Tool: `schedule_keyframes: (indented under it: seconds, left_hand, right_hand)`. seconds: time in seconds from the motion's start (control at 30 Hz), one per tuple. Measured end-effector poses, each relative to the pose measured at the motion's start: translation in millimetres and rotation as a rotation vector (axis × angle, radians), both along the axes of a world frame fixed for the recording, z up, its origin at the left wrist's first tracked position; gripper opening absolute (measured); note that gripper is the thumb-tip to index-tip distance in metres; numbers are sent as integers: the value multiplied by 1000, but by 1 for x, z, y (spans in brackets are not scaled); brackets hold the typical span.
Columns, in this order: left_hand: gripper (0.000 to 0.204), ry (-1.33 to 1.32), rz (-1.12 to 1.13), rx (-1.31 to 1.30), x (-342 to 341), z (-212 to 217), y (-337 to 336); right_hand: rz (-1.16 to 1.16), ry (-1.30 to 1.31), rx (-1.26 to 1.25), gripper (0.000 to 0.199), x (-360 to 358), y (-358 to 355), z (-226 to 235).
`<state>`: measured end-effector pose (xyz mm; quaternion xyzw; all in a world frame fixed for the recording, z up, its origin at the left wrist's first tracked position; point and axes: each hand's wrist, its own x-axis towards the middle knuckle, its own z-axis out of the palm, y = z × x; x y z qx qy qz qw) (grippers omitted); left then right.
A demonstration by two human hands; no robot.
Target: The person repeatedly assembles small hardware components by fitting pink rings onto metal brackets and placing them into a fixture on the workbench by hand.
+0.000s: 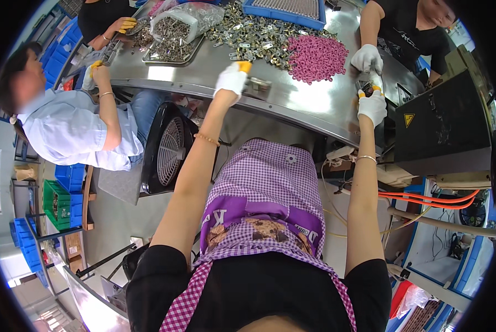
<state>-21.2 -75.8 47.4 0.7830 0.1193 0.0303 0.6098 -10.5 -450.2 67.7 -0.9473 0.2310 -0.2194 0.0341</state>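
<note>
The person sits at the near edge of a steel bench [314, 105], both arms raised to it, and wears white gloves with orange fingertips.

Left hand [232, 80]: gloved, positioned over the near edge of the bench. Its fingers are closed around one end of a small metal part [258, 84], which projects to the right and lies just above the bench surface.

Right hand [373, 105]: gloved, positioned near the right edge of the bench. Its fingers are curled together around a small dark part [364, 87]; the exact grip on it cannot be determined. A co-worker's gloved hand [366, 57] reaches in from the far right corner and sits just above, touching or nearly touching the same part.

Items on the bench:
- A heap of pink rings [317, 56] lies toward the far right, well beyond the left hand.
- A spread of loose metal fittings [248, 36] lies at the middle, beside the rings.
- A tray of small metal pieces [170, 47] with a clear bag on it stands toward the far left.
- A blue bin [286, 11] stands at the far edge.

A second co-worker in a light blue shirt [70, 130] sits at the left end of the bench. A black fan [167, 146] stands below the near edge.
</note>
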Motion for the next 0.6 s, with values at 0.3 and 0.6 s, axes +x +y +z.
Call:
schedule_keyframes:
  seconds: [0.3,0.6]
  left_hand:
    - [18,-268,-59,1563,49,22,1]
    - [19,-393,163,808,-7,-20,-34]
  right_hand:
    - [53,-38,50,42,6,-5,0]
    - [-110,-19,-203,47,11,9,0]
